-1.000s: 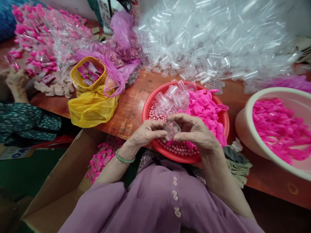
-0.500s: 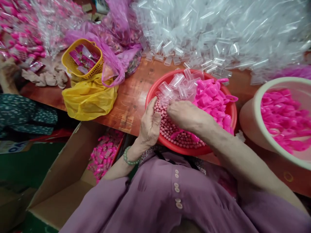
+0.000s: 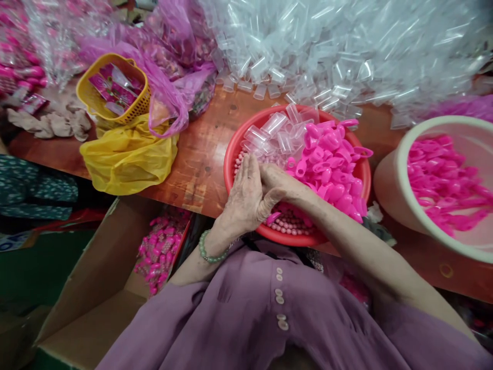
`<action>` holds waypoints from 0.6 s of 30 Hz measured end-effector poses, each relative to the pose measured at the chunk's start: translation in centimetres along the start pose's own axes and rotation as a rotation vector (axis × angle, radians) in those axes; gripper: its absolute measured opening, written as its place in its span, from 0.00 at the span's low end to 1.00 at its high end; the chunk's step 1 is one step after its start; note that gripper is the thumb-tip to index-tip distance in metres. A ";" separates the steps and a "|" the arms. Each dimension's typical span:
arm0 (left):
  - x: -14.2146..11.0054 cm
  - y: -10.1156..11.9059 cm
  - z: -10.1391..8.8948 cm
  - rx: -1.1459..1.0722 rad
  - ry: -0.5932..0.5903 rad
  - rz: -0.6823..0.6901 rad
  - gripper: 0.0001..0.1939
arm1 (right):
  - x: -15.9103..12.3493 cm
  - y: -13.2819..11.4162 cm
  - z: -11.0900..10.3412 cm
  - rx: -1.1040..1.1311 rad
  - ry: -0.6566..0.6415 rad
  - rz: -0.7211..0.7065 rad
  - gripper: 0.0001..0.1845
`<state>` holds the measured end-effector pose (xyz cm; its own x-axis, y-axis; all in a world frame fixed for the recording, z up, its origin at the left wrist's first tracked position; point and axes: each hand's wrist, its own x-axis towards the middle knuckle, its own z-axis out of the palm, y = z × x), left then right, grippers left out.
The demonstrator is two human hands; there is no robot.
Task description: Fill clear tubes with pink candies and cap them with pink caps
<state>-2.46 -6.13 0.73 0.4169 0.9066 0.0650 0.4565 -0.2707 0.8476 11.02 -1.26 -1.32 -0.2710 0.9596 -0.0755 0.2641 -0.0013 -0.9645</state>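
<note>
A red basin holds pink beads, clear plastic tubes and glossy pink plastic pieces. My left hand is over the beads on the basin's left side, its fingers stretched out and its thumb apart; a green bead bracelet circles the wrist. Against its palm side rests my right hand, over the middle of the basin. The left hand covers the right hand's fingertips, so whatever they may hold is hidden. A few pink pieces lie among the beads near the basin's front rim.
Clear tubes are heaped behind the basin. A pale bucket of pink pieces stands at right. At left are a yellow basket, a yellow bag and another person's sleeve. Below sits an open carton.
My left hand has moved inward over the beads and now meets my right hand, covering its fingers. The whole view has shifted slightly.
</note>
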 end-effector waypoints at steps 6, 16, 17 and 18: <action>0.2 -0.8 -1.4 -0.346 0.049 -0.076 0.52 | -2.3 -2.1 -2.0 -0.331 -0.154 -0.069 0.07; 1.3 -1.9 -2.6 -0.455 -0.148 0.027 0.34 | -3.2 -3.4 -3.6 0.028 -0.171 -0.029 0.13; 1.5 -1.8 -2.7 -0.453 -0.163 0.047 0.31 | -3.2 -3.6 -3.7 0.026 -0.170 -0.030 0.13; 1.6 -1.6 -2.7 -0.454 -0.165 0.061 0.29 | -3.2 -3.7 -3.8 0.010 -0.163 -0.037 0.14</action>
<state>-4.66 -3.36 0.86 0.5682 0.8200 0.0688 0.0538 -0.1205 0.9913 14.37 -3.28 3.49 -0.4272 0.9007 -0.0791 0.2422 0.0297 -0.9698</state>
